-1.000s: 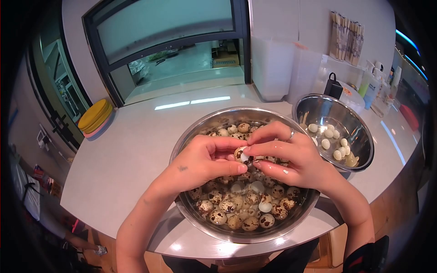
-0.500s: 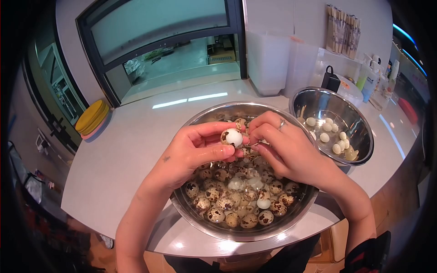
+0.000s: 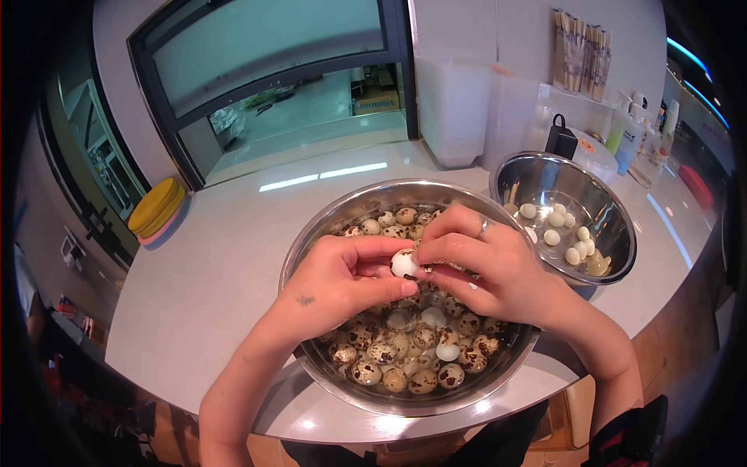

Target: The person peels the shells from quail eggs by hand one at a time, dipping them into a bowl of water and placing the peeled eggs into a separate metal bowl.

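Note:
A partly peeled quail egg (image 3: 403, 265) shows white on most of its near side, with speckled shell around the edge. My left hand (image 3: 334, 274) holds it between thumb and fingers. On the egg's right side, the closed thumb and fingertips of my right hand (image 3: 494, 261) pinch at the shell; a ring is on one finger. Both hands are above a large steel bowl (image 3: 342, 395) of water. Speckled quail eggs (image 3: 394, 380) fill it, with a few pale bits among them. My hands hide part of the bowl's middle.
A smaller steel bowl (image 3: 629, 241) with several peeled eggs (image 3: 552, 237) stands at the right. Yellow plates (image 3: 156, 206) are stacked at the counter's left edge. Behind are a clear plastic bin (image 3: 453, 113), a black box (image 3: 561, 142) and bottles (image 3: 625, 152).
Both hands have come slightly lower with the egg. My right fingertips have moved in from beside the egg onto its right side.

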`<state>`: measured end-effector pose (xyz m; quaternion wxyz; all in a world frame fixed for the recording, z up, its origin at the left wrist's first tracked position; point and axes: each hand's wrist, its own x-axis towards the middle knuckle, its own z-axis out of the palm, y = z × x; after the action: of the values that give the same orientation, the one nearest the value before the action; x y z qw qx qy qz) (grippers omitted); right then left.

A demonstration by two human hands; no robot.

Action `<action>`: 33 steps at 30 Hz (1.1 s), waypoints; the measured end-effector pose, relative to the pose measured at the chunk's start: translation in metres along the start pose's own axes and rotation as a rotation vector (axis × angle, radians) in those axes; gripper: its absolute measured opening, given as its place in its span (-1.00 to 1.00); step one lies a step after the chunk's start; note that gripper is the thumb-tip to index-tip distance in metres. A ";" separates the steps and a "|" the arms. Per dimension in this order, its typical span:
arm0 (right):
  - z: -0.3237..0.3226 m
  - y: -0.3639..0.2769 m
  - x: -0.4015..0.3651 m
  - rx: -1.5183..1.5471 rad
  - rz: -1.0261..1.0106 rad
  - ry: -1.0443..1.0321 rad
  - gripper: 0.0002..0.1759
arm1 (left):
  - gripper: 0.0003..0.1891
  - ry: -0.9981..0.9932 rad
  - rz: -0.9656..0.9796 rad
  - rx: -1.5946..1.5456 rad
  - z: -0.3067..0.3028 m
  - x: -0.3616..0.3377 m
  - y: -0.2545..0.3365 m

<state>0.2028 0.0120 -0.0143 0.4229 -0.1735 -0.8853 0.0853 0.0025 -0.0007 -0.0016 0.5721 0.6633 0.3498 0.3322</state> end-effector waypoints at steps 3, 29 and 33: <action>0.000 -0.001 0.000 0.011 -0.007 -0.020 -0.81 | -0.61 0.038 -0.011 0.110 0.000 -0.001 0.001; 0.000 0.002 0.000 0.026 -0.052 -0.052 -0.84 | -0.68 -0.079 0.014 -0.079 0.000 0.000 -0.005; 0.003 0.004 0.000 -0.036 -0.073 0.003 -0.87 | -0.70 -0.089 0.015 -0.093 0.000 -0.001 -0.004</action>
<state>0.2014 0.0152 -0.0177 0.4240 -0.1485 -0.8918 0.0536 0.0017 -0.0011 -0.0059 0.6148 0.6527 0.3030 0.3228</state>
